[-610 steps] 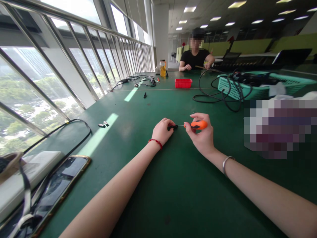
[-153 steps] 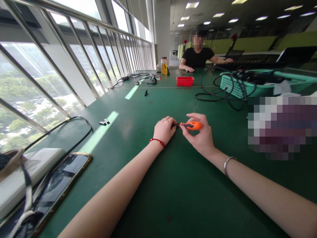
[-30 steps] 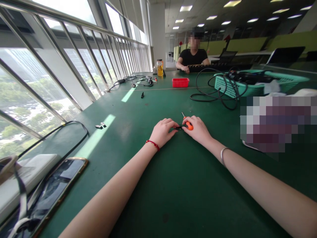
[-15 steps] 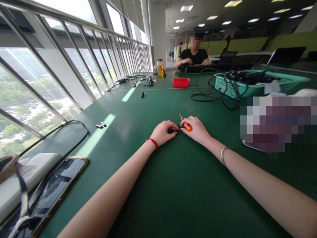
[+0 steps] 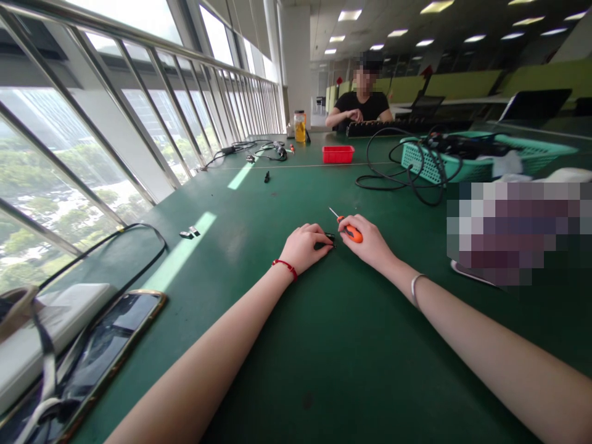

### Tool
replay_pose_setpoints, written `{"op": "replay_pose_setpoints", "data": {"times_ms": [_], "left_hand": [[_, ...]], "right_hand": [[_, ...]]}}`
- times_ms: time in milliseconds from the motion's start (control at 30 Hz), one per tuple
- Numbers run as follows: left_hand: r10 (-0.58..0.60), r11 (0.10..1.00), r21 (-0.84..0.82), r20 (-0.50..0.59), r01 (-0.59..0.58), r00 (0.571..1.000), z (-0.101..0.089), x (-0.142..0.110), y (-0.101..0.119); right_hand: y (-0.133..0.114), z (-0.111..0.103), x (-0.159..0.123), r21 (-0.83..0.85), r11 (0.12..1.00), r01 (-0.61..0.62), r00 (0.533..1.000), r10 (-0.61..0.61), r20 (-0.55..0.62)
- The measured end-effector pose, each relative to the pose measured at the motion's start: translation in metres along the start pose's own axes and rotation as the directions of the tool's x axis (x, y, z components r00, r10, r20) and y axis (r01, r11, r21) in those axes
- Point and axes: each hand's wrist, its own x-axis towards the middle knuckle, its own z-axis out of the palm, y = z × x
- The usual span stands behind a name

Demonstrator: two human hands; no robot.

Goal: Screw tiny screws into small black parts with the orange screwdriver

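Note:
My left hand (image 5: 304,250) is closed on a small black part (image 5: 330,238) just above the green table; the fingers cover most of it, so its exact kind cannot be made out. Close by on the right, my right hand (image 5: 366,240) grips a screwdriver (image 5: 353,232) with an orange and black handle. The screwdriver's thin metal shaft points up and to the left, away from the black part. A narrow gap separates the two hands.
Small black and silver pieces (image 5: 189,232) lie left on the green table (image 5: 296,357). Farther off are a black piece (image 5: 267,177), a red bin (image 5: 337,155), a bottle (image 5: 300,126), cables and a teal basket (image 5: 430,166). A phone (image 5: 115,333) lies near left. A person sits opposite.
Earlier the screwdriver's tip was at the black part; now it is turned away. In the last second my right hand's fingers have left the black part, which stays in my left hand.

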Motion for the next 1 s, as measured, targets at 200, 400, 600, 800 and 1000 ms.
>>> {"op": "replay_pose_setpoints", "data": {"times_ms": [200, 400, 600, 800, 1000], "left_hand": [[0.043, 0.997, 0.072, -0.034, -0.041, 0.998, -0.0018, -0.0016, 0.0021], [0.068, 0.995, 0.077, -0.032, -0.066, 0.997, -0.0041, -0.0046, 0.0034], [0.078, 0.997, 0.007, -0.066, -0.077, 0.995, -0.0047, -0.0057, 0.0013], [0.072, 0.997, 0.002, -0.092, -0.072, 0.993, -0.0043, -0.0066, 0.0014], [0.058, 0.997, 0.048, -0.066, -0.055, 0.996, -0.0047, -0.0056, 0.0019]], "right_hand": [[-0.0035, -0.0021, -0.0014, 0.028, 0.999, -0.033, 0.999, 0.033, 0.004], [-0.0068, -0.0014, -0.0023, -0.075, 0.997, -0.035, 0.994, 0.042, 0.097], [-0.0059, 0.0000, -0.0032, -0.153, 0.987, 0.042, 0.984, -0.014, 0.180], [-0.0017, 0.0010, -0.0029, -0.173, 0.983, 0.059, 0.982, -0.027, 0.184], [-0.0042, 0.0003, -0.0044, -0.215, 0.972, 0.092, 0.983, -0.054, 0.174]]}}
